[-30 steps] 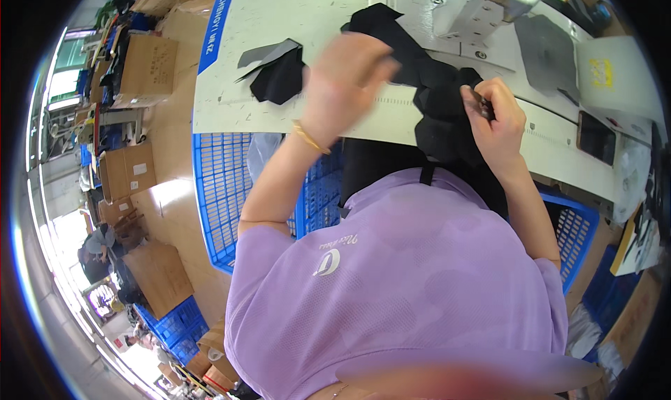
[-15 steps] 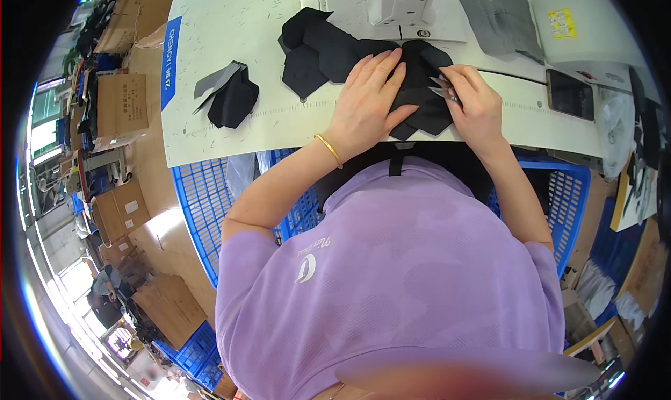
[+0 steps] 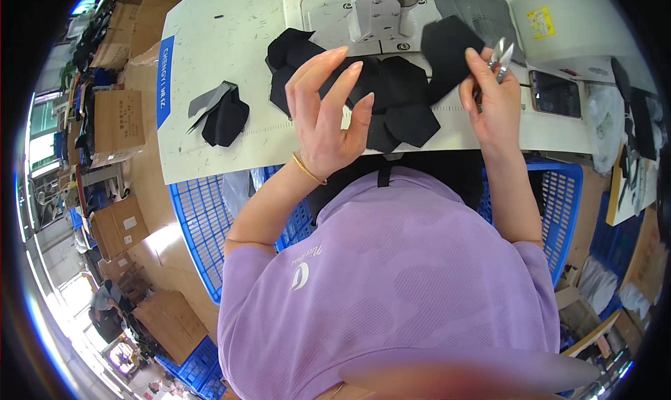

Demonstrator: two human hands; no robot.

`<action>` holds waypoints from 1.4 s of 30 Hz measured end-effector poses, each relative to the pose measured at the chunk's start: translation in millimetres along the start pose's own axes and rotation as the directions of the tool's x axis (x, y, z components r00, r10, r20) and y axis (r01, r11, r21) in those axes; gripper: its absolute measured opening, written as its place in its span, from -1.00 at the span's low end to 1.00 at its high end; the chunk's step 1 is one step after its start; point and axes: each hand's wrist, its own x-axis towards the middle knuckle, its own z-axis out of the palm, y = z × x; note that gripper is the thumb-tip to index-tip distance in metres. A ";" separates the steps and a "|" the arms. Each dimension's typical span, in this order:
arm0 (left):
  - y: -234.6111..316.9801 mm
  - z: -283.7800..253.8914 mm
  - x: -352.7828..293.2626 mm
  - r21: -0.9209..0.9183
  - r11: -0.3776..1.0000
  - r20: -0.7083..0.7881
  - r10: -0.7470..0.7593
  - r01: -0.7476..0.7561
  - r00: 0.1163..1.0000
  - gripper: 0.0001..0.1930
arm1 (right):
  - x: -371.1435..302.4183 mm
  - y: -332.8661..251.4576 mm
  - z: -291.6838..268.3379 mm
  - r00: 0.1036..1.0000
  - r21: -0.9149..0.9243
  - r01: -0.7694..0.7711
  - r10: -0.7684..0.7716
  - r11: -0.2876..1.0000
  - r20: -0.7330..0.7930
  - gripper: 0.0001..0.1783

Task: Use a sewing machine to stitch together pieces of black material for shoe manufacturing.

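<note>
My right hand (image 3: 498, 110) is closed around small metal thread snips (image 3: 502, 61), blades pointing up and away. A black fabric piece (image 3: 449, 47) with angled edges is pinched at its edge by the same hand's thumb and finger, lifted at the right of the other pieces. Loosely spread, my left hand (image 3: 323, 120) hovers with nothing in it over the near left part of a row of overlapping black fabric pieces (image 3: 400, 85). This row lies on the white sewing table (image 3: 265, 145), in front of the sewing machine (image 3: 381, 15); my left hand hides part of it.
Left on the table is a small black and grey fabric bundle (image 3: 227, 117), among scattered thread bits. Grey fabric pieces (image 3: 475, 12) lie behind my right hand, with a phone (image 3: 556, 94) at the right. Blue plastic baskets (image 3: 203, 222) stand below the table's front edge.
My left hand has lifted off the black fabric and moved left, fingers spreading. My right hand has risen to the right with the snips, carrying one black piece away from the row.
</note>
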 end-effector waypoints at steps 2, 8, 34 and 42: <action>2.9 -6.1 16.8 0.006 0.998 -0.078 0.061 -0.060 0.995 -0.43 | -2.4 -4.2 15.6 0.999 -0.042 0.045 -0.045 0.998 -0.002 -0.84; 6.0 -9.1 37.9 -0.506 0.287 0.709 -0.399 0.813 0.582 -0.68 | -3.1 -21.4 38.2 0.882 -0.401 0.030 0.165 0.915 0.442 -0.80; 5.3 -6.1 20.2 -0.515 0.426 0.411 -0.639 0.744 0.650 -0.89 | 95.5 2.0 -15.8 0.666 -0.790 0.586 -0.448 -0.180 0.596 -0.77; 9.0 -1.9 23.2 -0.615 0.306 0.418 -0.655 0.727 0.630 -0.90 | 156.8 -36.0 -8.2 0.637 -0.636 0.746 -0.064 -0.199 0.768 -0.85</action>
